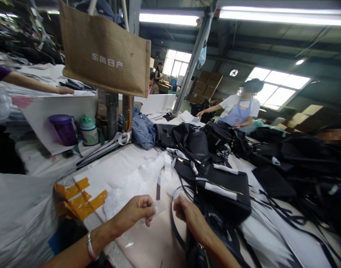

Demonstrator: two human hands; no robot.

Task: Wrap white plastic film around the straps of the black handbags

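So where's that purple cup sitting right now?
The purple cup stands at the left of the head view, on the white tabletop, right beside a green-lidded jar and below the hanging burlap bag.

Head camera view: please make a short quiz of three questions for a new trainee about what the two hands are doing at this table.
1. True or false: the left hand wears a bracelet at the wrist.
2. What do both hands pinch between them? A) a clear plastic film B) a purple cup C) a pair of scissors
3. Fill in: the black handbag lying just beyond the right hand has strips of ______ protective wrap on it.

Key
1. True.
2. A. The film is thin and see-through; the left hand's fingers grip one end and the right hand's the other.
3. White.
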